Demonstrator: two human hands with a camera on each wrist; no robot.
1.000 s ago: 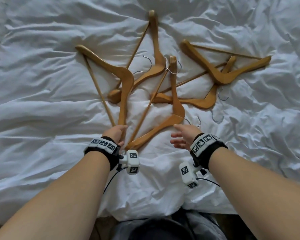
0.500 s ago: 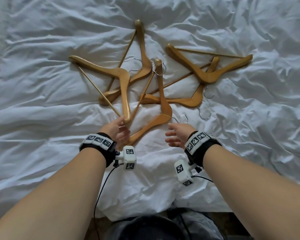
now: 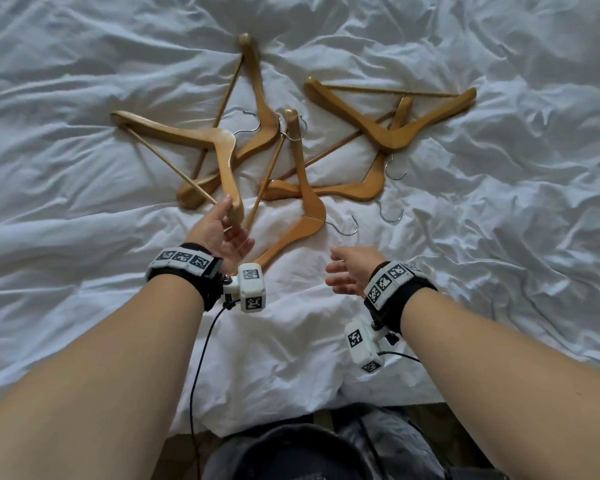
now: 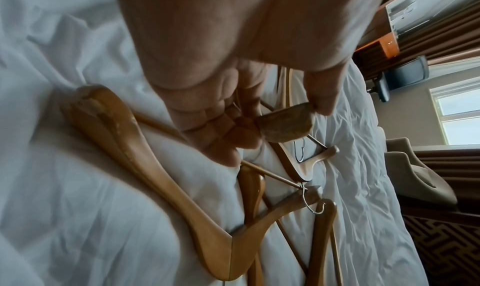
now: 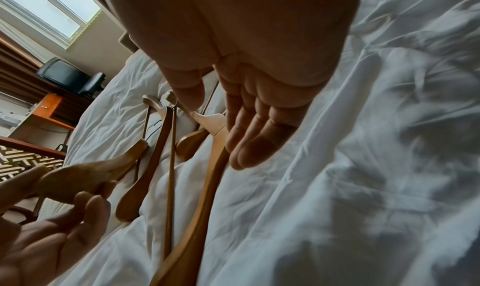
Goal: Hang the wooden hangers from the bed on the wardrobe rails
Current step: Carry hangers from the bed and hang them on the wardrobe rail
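Several wooden hangers with metal hooks lie tangled on the white bed (image 3: pixel 84 209). My left hand (image 3: pixel 222 225) pinches the near arm tip of the leftmost hanger (image 3: pixel 194 138), lifting that end off the sheet; in the left wrist view thumb and fingers (image 4: pixel 233 130) clamp the wooden tip (image 4: pixel 285 124). A second hanger (image 3: pixel 303 192) lies just right of it, its hook (image 3: pixel 345 226) pointing right. My right hand (image 3: pixel 349 271) hovers open above the sheet near that hanger's lower arm, fingers (image 5: pixel 254 138) straight and holding nothing. No wardrobe rail is in view.
Two more hangers (image 3: pixel 388 123) overlap at the back right, another (image 3: pixel 257 109) stands behind the held one. Crumpled duvet spreads on all sides. The right wrist view shows a window (image 5: pixel 46 11), a desk (image 5: pixel 49 114) and patterned carpet (image 5: pixel 23 159) beside the bed.
My left hand has taken the leftmost hanger's near tip and raised it, swinging the hanger. The right hand has drawn back slightly toward me, still open.
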